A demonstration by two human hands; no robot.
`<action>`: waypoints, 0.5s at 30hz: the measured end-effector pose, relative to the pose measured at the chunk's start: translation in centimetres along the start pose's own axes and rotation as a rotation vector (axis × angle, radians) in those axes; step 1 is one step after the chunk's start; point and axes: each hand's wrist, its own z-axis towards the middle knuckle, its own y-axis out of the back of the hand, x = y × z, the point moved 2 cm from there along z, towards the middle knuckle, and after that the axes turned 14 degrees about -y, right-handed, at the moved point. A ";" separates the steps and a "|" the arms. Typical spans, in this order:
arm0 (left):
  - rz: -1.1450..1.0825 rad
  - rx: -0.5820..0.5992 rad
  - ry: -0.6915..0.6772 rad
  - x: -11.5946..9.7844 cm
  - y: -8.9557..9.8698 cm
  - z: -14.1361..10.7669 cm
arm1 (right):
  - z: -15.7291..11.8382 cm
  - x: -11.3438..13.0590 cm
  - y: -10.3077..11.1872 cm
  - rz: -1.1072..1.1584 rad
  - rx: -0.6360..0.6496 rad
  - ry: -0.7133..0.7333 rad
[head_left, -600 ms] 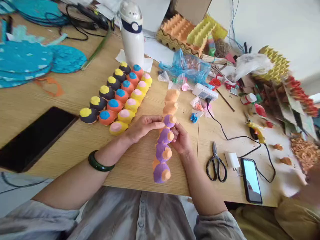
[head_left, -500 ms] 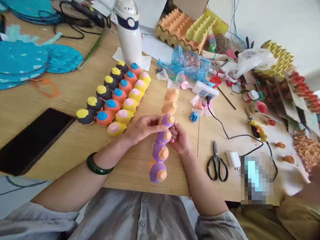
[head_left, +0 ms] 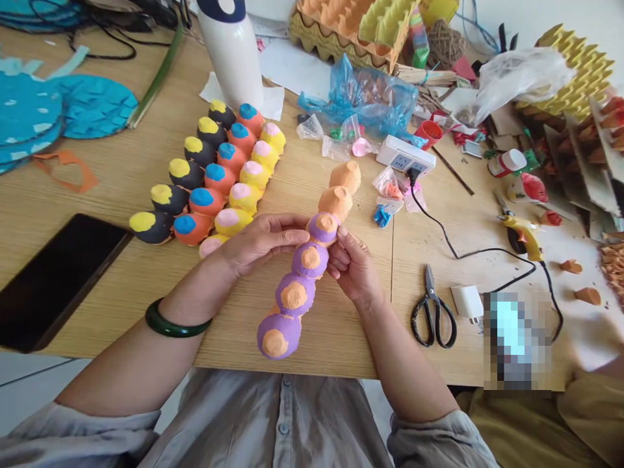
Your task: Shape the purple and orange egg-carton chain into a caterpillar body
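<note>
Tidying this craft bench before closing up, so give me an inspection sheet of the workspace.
Surface: wooden tabletop, crowded with craft materials.
Job's things: painted egg-carton strip, purple cups with orange tips, plus orange ends.
Clutter: blue plastic bag, scissors, hot glue gun.
Grippers: left hand and right hand both hold the strip.
Cables: black cord runs from the power strip across the tabletop.
Surroundings: white wall behind; olive cloth lower right.

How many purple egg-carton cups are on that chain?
4 purple cups on the orange-and-purple egg-carton chain: one between the left hand and right hand, two below it, and one at the near end.
</note>
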 end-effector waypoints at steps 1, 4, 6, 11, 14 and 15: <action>0.027 -0.005 -0.007 -0.2 0.1 0.0 | -0.1 0.0 -0.1 -0.011 -0.012 0.009; 0.101 -0.018 -0.007 -0.4 0.4 0.1 | -0.2 0.0 -0.3 -0.038 -0.026 0.039; 0.166 -0.010 -0.001 -0.5 0.6 0.1 | -0.2 -0.1 -0.4 -0.052 -0.020 0.047; 0.299 -0.053 -0.019 -0.7 1.1 -0.1 | -0.1 -0.2 -0.4 -0.079 -0.048 0.034; 0.324 -0.124 -0.061 -0.7 1.2 -0.2 | 0.0 -0.3 -0.2 -0.078 -0.084 0.028; 0.331 -0.121 -0.077 -0.8 1.1 -0.2 | 0.1 -0.3 -0.1 -0.071 -0.085 0.020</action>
